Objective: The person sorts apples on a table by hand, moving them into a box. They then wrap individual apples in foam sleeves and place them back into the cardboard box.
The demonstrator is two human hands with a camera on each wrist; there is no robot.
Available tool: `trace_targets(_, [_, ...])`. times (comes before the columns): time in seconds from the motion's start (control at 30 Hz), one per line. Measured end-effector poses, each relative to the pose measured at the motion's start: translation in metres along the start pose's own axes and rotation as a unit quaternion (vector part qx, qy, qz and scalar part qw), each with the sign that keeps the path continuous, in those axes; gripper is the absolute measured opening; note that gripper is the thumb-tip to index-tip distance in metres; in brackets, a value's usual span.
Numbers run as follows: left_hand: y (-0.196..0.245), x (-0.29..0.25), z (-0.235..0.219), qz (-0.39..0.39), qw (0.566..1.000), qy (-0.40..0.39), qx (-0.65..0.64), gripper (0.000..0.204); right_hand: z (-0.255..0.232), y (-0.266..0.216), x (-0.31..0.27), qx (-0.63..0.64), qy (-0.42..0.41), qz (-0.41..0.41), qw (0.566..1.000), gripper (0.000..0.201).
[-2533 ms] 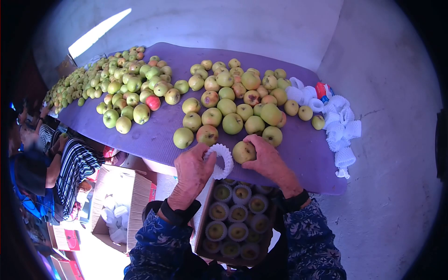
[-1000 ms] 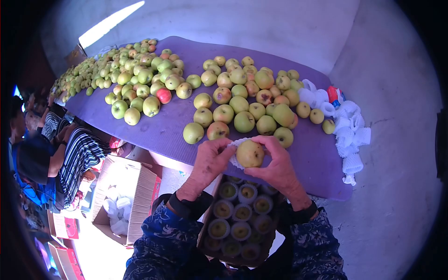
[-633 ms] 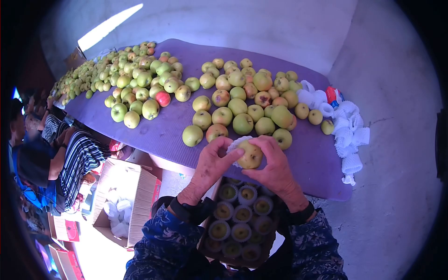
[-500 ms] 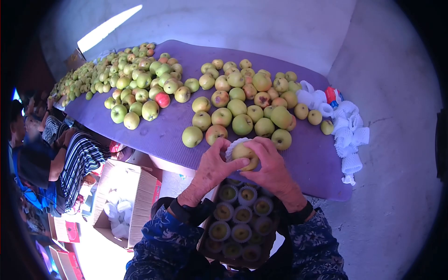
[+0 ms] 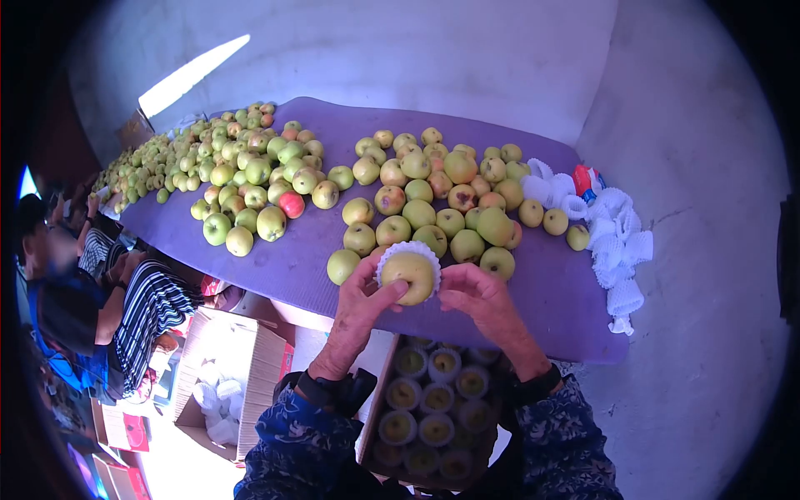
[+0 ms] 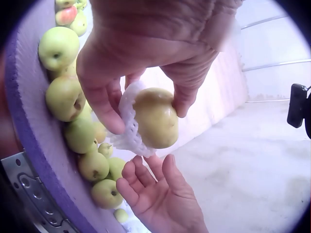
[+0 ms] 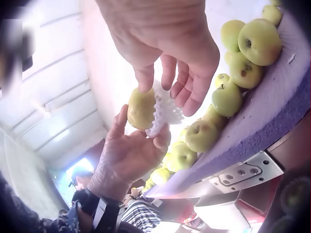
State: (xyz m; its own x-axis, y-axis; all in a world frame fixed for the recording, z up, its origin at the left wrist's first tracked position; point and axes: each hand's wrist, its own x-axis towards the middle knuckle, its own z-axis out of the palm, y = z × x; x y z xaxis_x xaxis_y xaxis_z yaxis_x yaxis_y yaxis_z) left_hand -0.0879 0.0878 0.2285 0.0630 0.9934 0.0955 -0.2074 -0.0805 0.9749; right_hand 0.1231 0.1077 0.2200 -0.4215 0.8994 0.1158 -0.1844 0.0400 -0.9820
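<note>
A yellow-green apple (image 5: 407, 275) sits partly inside a white foam net sleeve (image 5: 409, 247), whose frilled rim stands around it. My left hand (image 5: 357, 307) grips apple and sleeve between thumb and fingers, above the near edge of the purple-covered table (image 5: 300, 250). In the left wrist view the thumb presses the bare side of the apple (image 6: 160, 116) while the fingers lie around the foam. My right hand (image 5: 483, 302) is just to the right, its fingers loosely bent and holding nothing. The right wrist view shows its fingertips close to the foam sleeve (image 7: 167, 109).
Loose apples (image 5: 417, 187) lie in front of my hands, with a bigger heap (image 5: 250, 158) stretching left. Spare foam sleeves (image 5: 615, 233) are piled at the right end. Below me stands a carton (image 5: 373, 417) of sleeved apples. Another carton (image 5: 265, 367) holds foam sleeves. A person (image 5: 67, 308) sits at left.
Apple and empty sleeve, first held apart in right and left hands, came together. The apple went into the sleeve, and my right hand has let go and drawn slightly right.
</note>
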Motion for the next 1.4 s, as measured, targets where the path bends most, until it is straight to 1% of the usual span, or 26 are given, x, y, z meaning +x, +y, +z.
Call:
trace_targets(0.1, [0.000,0.000,-0.004,-0.017,0.999,-0.029,0.004,0.055,0.005,-0.001,0.000,0.033,0.003,-0.002,0.999,0.023])
trace_targets(0.2, [0.000,-0.001,-0.004,-0.049,0.995,-0.085,-0.021,0.055,-0.001,0.005,0.003,0.063,0.002,0.016,0.998,0.019])
trace_targets(0.27, [-0.003,-0.001,-0.003,-0.052,0.994,-0.088,-0.040,0.055,-0.003,0.008,0.004,0.070,0.005,0.010,0.998,0.017])
trace_targets(0.3, [-0.004,-0.001,-0.003,-0.054,0.993,-0.088,-0.049,0.055,-0.002,0.009,0.005,0.073,0.005,0.007,0.997,0.016])
trace_targets(0.4, [-0.004,-0.002,-0.001,-0.054,0.994,-0.077,-0.047,0.055,0.002,0.012,0.006,0.013,0.039,-0.022,0.999,0.013])
trace_targets(0.5, [-0.005,-0.005,0.007,-0.059,0.998,-0.030,0.009,0.055,0.010,0.006,0.002,-0.124,0.105,-0.068,0.984,0.011])
trace_targets(0.6, [-0.004,-0.009,0.014,-0.041,0.998,0.003,0.040,0.050,0.013,-0.003,-0.002,-0.163,0.156,-0.052,0.973,0.010])
trace_targets(0.7, [-0.004,-0.009,0.016,-0.046,0.997,0.017,0.051,0.052,0.012,-0.002,-0.002,-0.121,0.160,-0.047,0.979,0.009])
trace_targets(0.8, [-0.012,-0.004,0.012,-0.076,0.993,-0.031,0.088,0.054,0.009,-0.002,-0.002,-0.086,0.164,-0.045,0.982,0.009])
trace_targets(0.9, [-0.014,-0.005,0.013,-0.091,0.986,-0.058,0.129,0.059,0.010,-0.006,-0.004,-0.098,0.154,-0.063,0.981,0.008])
trace_targets(1.0, [-0.008,-0.007,0.012,-0.079,0.991,-0.065,0.082,0.056,0.014,-0.008,-0.006,-0.058,0.141,-0.059,0.987,0.007])
trace_targets(1.1, [-0.011,-0.005,0.007,-0.074,0.993,-0.035,0.091,0.052,0.012,-0.014,-0.008,-0.094,0.106,-0.039,0.989,0.007])
trace_targets(1.2, [-0.012,-0.002,0.003,-0.012,0.994,-0.003,0.112,0.048,0.008,-0.020,-0.008,-0.109,0.084,-0.002,0.991,0.010])
trace_targets(1.3, [-0.011,-0.003,0.004,0.010,0.995,-0.001,0.103,0.050,0.009,-0.021,-0.007,-0.024,0.061,0.045,0.997,0.012])
trace_targets(1.4, [-0.015,-0.003,0.006,0.028,0.996,-0.002,0.086,0.051,0.008,-0.016,-0.007,-0.017,0.054,0.060,0.997,0.017])
